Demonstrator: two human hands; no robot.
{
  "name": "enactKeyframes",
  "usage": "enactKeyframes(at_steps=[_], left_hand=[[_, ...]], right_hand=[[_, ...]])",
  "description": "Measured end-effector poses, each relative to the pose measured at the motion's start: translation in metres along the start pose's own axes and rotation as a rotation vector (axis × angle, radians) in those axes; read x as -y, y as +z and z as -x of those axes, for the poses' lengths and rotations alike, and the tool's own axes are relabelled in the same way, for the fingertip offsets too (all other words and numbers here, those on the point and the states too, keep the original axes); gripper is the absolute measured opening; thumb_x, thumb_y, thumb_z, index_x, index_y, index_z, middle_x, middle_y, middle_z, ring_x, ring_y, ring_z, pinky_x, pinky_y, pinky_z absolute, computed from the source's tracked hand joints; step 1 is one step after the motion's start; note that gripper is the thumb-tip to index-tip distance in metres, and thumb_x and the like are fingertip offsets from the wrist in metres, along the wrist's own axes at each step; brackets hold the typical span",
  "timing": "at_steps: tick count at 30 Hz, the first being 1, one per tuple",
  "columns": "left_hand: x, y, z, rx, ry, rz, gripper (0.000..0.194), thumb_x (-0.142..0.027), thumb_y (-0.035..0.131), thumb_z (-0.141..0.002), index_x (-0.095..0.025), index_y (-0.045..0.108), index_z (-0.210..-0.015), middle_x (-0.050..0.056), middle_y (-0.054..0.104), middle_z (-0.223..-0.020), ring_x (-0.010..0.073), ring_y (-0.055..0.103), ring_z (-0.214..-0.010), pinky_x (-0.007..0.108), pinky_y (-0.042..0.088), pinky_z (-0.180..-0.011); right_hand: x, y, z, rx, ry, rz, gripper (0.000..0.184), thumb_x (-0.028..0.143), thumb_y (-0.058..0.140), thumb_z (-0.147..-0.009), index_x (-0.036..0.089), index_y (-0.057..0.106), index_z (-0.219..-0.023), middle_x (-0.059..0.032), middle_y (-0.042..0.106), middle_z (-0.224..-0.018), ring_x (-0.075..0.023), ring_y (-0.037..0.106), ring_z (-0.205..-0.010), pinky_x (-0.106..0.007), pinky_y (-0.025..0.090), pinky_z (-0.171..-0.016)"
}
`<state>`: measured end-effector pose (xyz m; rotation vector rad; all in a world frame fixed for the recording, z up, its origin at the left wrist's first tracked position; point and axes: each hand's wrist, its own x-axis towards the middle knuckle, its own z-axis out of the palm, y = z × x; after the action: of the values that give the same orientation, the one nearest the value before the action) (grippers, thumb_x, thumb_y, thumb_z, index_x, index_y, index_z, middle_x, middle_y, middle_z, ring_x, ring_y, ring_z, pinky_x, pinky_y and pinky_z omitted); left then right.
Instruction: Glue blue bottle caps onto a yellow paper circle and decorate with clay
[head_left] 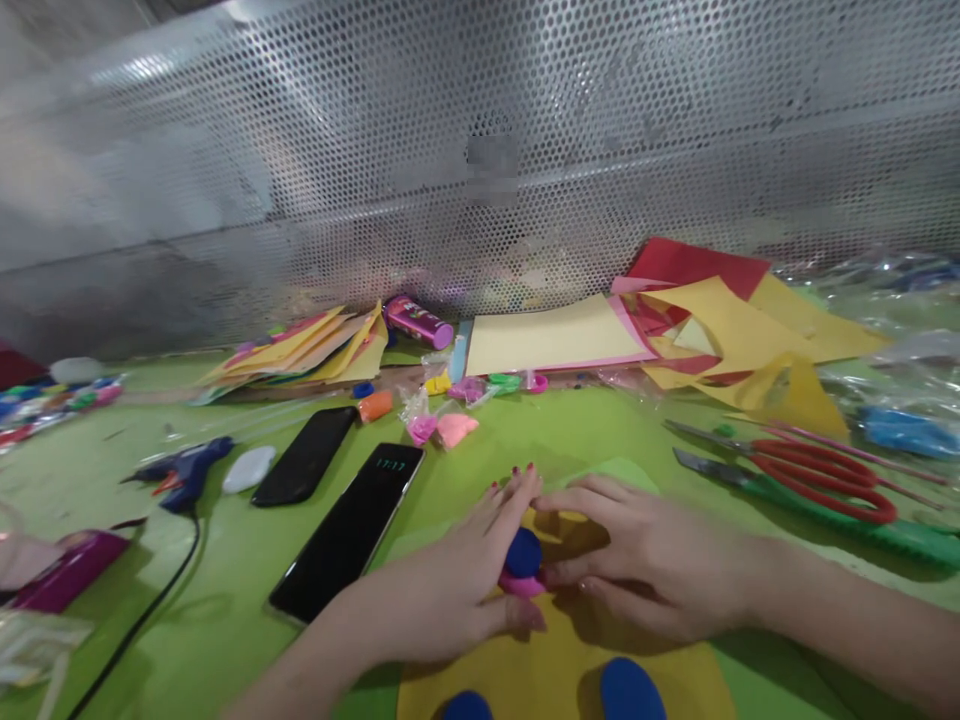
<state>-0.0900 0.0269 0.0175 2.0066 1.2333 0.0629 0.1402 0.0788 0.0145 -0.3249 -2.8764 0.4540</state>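
Observation:
A yellow sheet point(540, 660) lies on the green table under both my hands. On it sits a round dark-blue piece point(523, 552), with a bright pink piece point(523, 584) just below it; both look like soft modelling clay. My left hand point(457, 575) rests along their left side, its fingers stretched out and the thumb apart. From the right, my right hand point(652, 560) reaches in with spread, slightly bent fingers, one fingertip at the pink piece's edge. Nearer to me, a blue disc point(469, 706) and a blue oval point(632, 690) are partly cut off by the frame.
Left of my hands lie two phones point(349, 535) point(307, 455), a white oval case point(250, 468) and a blue glue gun point(187, 472) with its cord. At right are red-handled scissors point(825, 475) and a green cutter point(825, 510). Coloured paper point(555, 338) lies before a perforated metal panel point(525, 150).

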Motion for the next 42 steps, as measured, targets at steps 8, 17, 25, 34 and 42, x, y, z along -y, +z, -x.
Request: enactKeyframes(at_steps=[8, 17, 25, 34, 42], left_hand=[[0.001, 0.003, 0.002, -0.057, 0.009, 0.055, 0.089, -0.052, 0.050, -0.082, -0.033, -0.015, -0.140, 0.001, -0.008, -0.151, 0.0260, 0.005, -0.138, 0.047, 0.023, -0.108], [0.005, -0.007, 0.004, -0.164, 0.027, 0.111, 0.076, -0.050, 0.045, -0.085, -0.033, 0.000, -0.143, 0.002, 0.003, -0.152, 0.0276, 0.016, -0.137, 0.044, 0.027, -0.107], [0.071, -0.059, -0.017, -0.748, -0.366, -0.417, 0.059, -0.039, 0.047, -0.085, -0.015, 0.031, -0.137, 0.017, 0.038, -0.140, 0.0332, 0.029, -0.132, 0.050, 0.026, -0.103], [0.077, -0.069, -0.026, -0.742, -0.397, -0.354, 0.036, -0.032, 0.048, -0.082, -0.017, 0.058, -0.113, 0.014, 0.067, -0.098, 0.0329, 0.058, -0.102, 0.046, 0.037, -0.089], [0.018, -0.048, -0.004, -0.719, -0.013, 0.548, 0.042, -0.035, 0.042, -0.084, -0.013, 0.052, -0.117, 0.008, 0.062, -0.106, 0.0188, 0.060, -0.091, 0.030, 0.048, -0.079]], right_hand=[[-0.002, 0.000, 0.004, -0.040, 0.024, -0.022, 0.030, 0.021, 0.045, -0.088, 0.022, 0.065, -0.110, -0.0115, 0.043, -0.130, -0.0240, 0.046, -0.112, -0.039, 0.038, -0.094], [-0.002, 0.001, 0.004, -0.056, -0.004, 0.046, 0.032, 0.020, 0.043, -0.089, 0.019, 0.062, -0.114, -0.0136, 0.043, -0.132, -0.0245, 0.047, -0.113, -0.040, 0.040, -0.093], [-0.004, 0.002, 0.002, -0.050, -0.045, 0.086, 0.034, 0.020, 0.043, -0.087, 0.019, 0.061, -0.116, -0.0148, 0.047, -0.130, -0.0264, 0.051, -0.106, -0.044, 0.042, -0.089], [-0.006, 0.007, 0.005, -0.174, 0.031, -0.003, 0.032, 0.021, 0.041, -0.092, 0.017, 0.059, -0.118, -0.0132, 0.056, -0.119, -0.0219, 0.054, -0.104, -0.036, 0.045, -0.089], [-0.004, 0.008, -0.004, -0.501, 0.443, -0.278, 0.041, 0.034, 0.041, -0.092, 0.018, 0.044, -0.130, -0.0121, 0.060, -0.112, -0.0230, 0.057, -0.097, -0.041, 0.048, -0.083]])
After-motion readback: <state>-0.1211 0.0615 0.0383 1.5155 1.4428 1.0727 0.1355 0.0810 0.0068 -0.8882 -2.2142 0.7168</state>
